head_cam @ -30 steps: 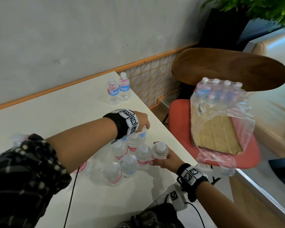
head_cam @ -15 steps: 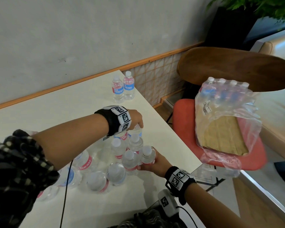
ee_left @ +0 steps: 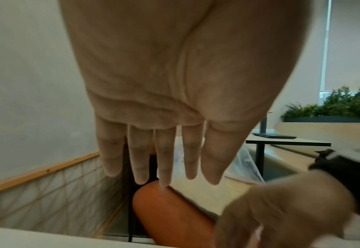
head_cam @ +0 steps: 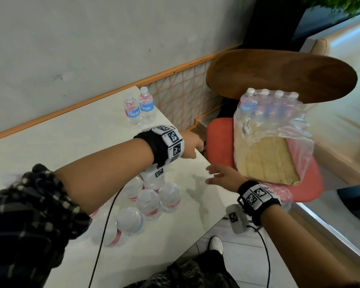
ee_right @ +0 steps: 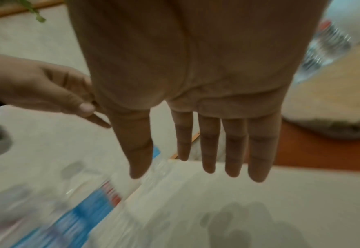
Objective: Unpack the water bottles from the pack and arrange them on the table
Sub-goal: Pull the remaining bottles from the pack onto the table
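Observation:
The torn plastic pack (head_cam: 268,129) stands on a red chair seat (head_cam: 218,142) right of the table, with a row of bottles (head_cam: 266,104) left at its back and bare cardboard in front. Several unpacked bottles (head_cam: 150,200) stand clustered near the table's right edge. Two more bottles (head_cam: 138,110) stand at the far corner. My left hand (head_cam: 192,145) hangs empty over the table edge, fingers straight (ee_left: 164,159), pointing at the chair. My right hand (head_cam: 220,176) is also empty, fingers spread (ee_right: 208,151), between the cluster and the pack.
The white table (head_cam: 71,138) runs along a grey wall. A brown chair back (head_cam: 279,73) rises behind the pack. A cable (head_cam: 106,221) trails over the bottles near the front edge. Tiled floor and my shoe (head_cam: 216,244) lie below the table edge.
Both hands have let go of the bottles in the cluster and moved right toward the chair and the pack. They now hold nothing.

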`<control>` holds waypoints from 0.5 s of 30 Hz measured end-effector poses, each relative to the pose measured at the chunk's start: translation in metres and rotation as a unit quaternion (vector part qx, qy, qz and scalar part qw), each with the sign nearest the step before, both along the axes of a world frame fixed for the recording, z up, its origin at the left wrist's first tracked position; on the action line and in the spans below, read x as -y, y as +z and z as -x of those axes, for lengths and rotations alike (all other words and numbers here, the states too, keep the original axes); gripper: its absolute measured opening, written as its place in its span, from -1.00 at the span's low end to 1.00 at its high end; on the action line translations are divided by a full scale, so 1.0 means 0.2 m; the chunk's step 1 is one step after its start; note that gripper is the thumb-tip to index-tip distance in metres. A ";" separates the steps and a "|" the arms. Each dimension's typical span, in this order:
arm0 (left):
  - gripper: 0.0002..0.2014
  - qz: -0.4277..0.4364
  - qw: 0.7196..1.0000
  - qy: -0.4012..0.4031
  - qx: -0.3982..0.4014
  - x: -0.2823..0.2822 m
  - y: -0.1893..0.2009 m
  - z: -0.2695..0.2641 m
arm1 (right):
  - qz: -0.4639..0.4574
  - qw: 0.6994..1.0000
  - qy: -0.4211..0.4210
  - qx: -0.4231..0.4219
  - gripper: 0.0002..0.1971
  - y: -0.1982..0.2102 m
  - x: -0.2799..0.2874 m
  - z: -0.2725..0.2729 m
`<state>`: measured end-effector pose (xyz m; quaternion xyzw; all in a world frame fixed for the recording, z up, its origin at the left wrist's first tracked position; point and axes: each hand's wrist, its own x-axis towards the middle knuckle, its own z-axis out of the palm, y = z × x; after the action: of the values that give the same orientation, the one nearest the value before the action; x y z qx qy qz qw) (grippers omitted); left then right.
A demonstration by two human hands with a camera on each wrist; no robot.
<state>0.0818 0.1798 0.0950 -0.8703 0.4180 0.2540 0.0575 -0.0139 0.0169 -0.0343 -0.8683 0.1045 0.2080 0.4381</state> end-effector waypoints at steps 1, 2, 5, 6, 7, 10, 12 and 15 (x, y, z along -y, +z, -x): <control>-0.59 0.005 1.000 -0.008 -0.007 0.06 -0.02 0.01 | 0.016 1.000 -0.018 0.015 -0.52 0.02 0.07 -0.02; -0.60 0.010 1.000 -0.015 -0.016 0.12 -0.04 0.02 | 0.034 0.998 -0.033 0.029 -0.55 0.04 0.14 -0.04; -0.62 0.030 0.999 -0.024 -0.024 0.31 -0.11 0.04 | 0.089 0.994 -0.052 0.032 -0.67 0.09 0.34 -0.09; -0.62 0.040 0.999 -0.026 -0.022 0.37 -0.12 0.05 | 0.117 0.992 -0.045 0.023 -0.71 0.11 0.40 -0.10; -0.63 0.052 0.998 -0.026 -0.020 0.44 -0.14 0.07 | 0.135 0.990 -0.041 0.009 -0.75 0.12 0.47 -0.11; -0.65 0.085 0.996 -0.016 -0.021 0.63 -0.18 0.10 | 0.139 0.989 -0.049 -0.017 -0.84 0.14 0.64 -0.12; -0.65 0.105 0.994 -0.009 -0.029 0.74 -0.21 0.11 | 0.145 0.987 -0.055 -0.031 -0.91 0.15 0.75 -0.13; -0.64 0.161 0.987 0.007 -0.019 0.89 -0.21 0.11 | 0.171 0.982 -0.076 -0.025 -0.91 0.15 0.87 -0.17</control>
<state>0.0607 0.0018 0.0528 -0.8661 0.4483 0.2005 -0.0933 0.0195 -0.1567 -0.0043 -0.9144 0.2147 0.1747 0.2954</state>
